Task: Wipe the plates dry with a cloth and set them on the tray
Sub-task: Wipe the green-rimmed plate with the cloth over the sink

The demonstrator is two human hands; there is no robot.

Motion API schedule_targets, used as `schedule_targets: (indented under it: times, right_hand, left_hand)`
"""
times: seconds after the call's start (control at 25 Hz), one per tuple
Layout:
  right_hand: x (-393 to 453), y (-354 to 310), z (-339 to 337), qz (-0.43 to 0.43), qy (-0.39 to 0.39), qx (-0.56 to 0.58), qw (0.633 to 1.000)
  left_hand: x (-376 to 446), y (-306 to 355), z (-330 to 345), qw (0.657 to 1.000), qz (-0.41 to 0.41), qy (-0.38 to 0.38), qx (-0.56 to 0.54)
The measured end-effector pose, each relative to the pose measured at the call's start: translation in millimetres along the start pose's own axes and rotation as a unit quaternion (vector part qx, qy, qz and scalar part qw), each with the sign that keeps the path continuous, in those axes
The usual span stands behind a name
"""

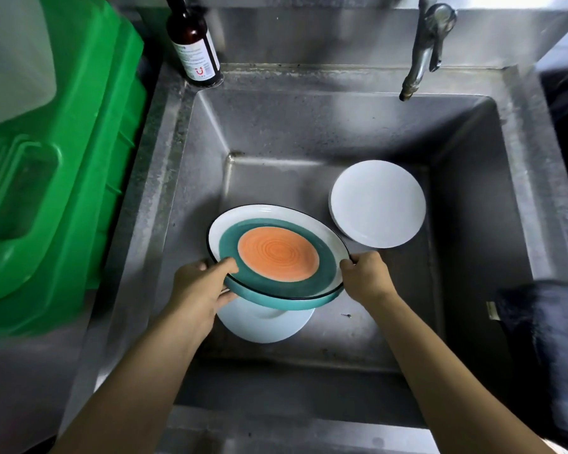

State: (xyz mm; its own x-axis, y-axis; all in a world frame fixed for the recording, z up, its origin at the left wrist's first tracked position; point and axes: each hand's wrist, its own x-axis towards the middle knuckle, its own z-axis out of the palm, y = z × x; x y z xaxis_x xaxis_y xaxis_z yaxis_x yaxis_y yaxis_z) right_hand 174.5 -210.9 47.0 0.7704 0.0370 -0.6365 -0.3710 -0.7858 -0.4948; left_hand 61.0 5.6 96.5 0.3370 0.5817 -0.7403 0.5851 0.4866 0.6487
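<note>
A white plate point(263, 326) lies mostly hidden under the colourful plate point(276, 257).

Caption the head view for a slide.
Both hands, left hand and right hand, lift a colourful plate over the sink.

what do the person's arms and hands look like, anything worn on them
Both forearms are bare as far as the frame shows, with no sleeves in view. The left hand and the right hand wear no gloves, and no rings, watch or bracelets can be seen. No markings are visible.

A teal-and-orange plate point(277, 257) is held tilted above a white plate point(263, 324); stacked white plates point(377, 204) are seen toward the sink's point(309, 126) right wall.
</note>
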Motion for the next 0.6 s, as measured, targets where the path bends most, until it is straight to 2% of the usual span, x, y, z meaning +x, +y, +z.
schedule_targets:
  times: [0.12, 0.2, 0.48, 0.52, 0.6]
  right_hand:
    - [-16, 11, -1, -0.001, 0.019, 0.053, 0.998]
    - [-28, 18, -2, 0.007, 0.028, 0.088, 0.996]
    - [-72, 40, -43, 0.012, 0.028, 0.095, 0.995]
    - [-79, 42, -53, -0.012, 0.054, 0.073, 0.996]
    - [-90, 50, -76, -0.074, 0.155, 0.020, 0.985]
  left_hand:
    - [-22, -7, 9, 0.990, -0.038, -0.111, -0.081]
    - [-34, -10, 14, 0.980, -0.040, -0.157, -0.116]
    - [-76, -13, 34, 0.983, -0.024, -0.153, -0.100]
    - [-82, -14, 37, 0.983, -0.022, -0.152, -0.097]
    - [-95, -13, 45, 0.985, -0.012, -0.148, -0.086]
